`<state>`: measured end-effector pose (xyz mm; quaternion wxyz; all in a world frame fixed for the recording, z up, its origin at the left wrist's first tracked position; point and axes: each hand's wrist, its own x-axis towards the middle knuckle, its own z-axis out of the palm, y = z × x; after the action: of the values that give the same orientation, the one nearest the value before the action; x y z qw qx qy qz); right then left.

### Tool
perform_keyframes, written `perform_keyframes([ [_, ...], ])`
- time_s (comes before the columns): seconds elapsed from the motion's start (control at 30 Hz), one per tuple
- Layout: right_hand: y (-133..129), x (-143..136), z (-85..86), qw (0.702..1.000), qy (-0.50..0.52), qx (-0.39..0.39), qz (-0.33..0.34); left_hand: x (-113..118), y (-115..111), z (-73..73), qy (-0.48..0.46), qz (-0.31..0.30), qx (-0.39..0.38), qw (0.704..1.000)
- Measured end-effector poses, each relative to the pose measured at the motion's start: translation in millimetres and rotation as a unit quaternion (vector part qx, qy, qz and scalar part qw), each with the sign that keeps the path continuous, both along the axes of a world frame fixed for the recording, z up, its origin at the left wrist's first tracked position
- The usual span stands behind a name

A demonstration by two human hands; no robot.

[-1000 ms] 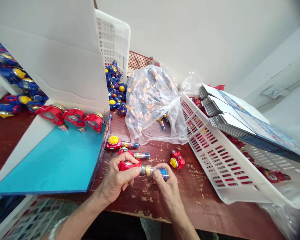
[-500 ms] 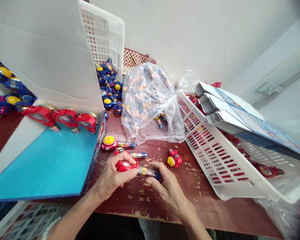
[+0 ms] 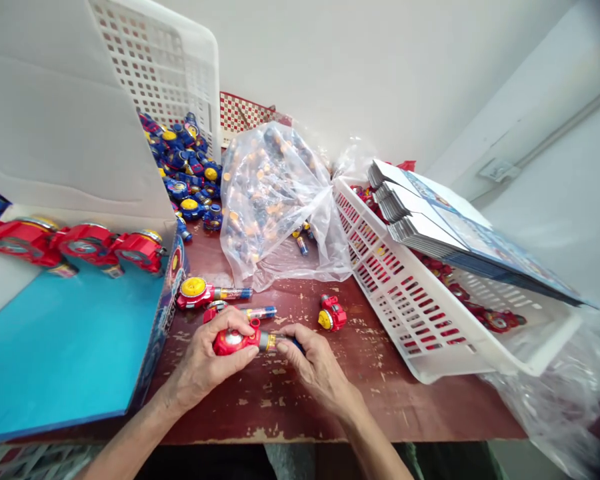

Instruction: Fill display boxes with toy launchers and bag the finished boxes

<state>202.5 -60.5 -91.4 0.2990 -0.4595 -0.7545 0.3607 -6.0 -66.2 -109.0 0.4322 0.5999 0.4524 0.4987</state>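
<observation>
My left hand (image 3: 200,363) is wrapped round a red toy (image 3: 230,341) with a silver disc on its side. A clear tube (image 3: 270,341) with a yellow label and dark blue end sticks out of the toy's grey neck. My right hand (image 3: 320,367) pinches this tube between thumb and fingers, covering much of it. Just beyond my hands lie a red toy with a yellow dial (image 3: 194,288) and another red toy, partly hidden, each with a tube fitted. Right of them is a red toy without a tube (image 3: 333,313).
At left stands an open box with a blue insert (image 3: 80,340) and several red toys along its back. Behind are a white basket (image 3: 207,73), a pile of blue toys (image 3: 190,173) and a plastic bag of tubes (image 3: 275,193). Folded cartons (image 3: 460,233) lie across a right-hand basket (image 3: 405,307).
The view has swung right, so things sit farther left in the picture. My right hand has moved along the tube toward the toy and now closes round it.
</observation>
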Motion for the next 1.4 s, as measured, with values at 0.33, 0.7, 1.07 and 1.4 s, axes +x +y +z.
perform_keyframes([
  [0.33, 42.5, 61.0, -41.7, 0.957, -0.108, 0.122, -0.240, 25.9, -2.9, -20.3, 0.427, 0.192, 0.274, 0.840],
  [0.7, 36.2, -22.7, 34.5, 0.996, 0.040, 0.020, 0.071, 38.5, -13.6, 16.7, -0.424, 0.021, -0.302, 0.854],
  [1.07, 224.8, -11.8, -11.5, 0.957, -0.126, 0.014, -0.263, 9.4, -4.8, 39.9, -0.459, 0.060, -0.389, 0.796],
  [1.4, 72.6, 3.1, 44.5, 0.998, 0.011, -0.052, 0.040, 6.5, -7.5, 37.4, -0.283, 0.025, -0.317, 0.905],
])
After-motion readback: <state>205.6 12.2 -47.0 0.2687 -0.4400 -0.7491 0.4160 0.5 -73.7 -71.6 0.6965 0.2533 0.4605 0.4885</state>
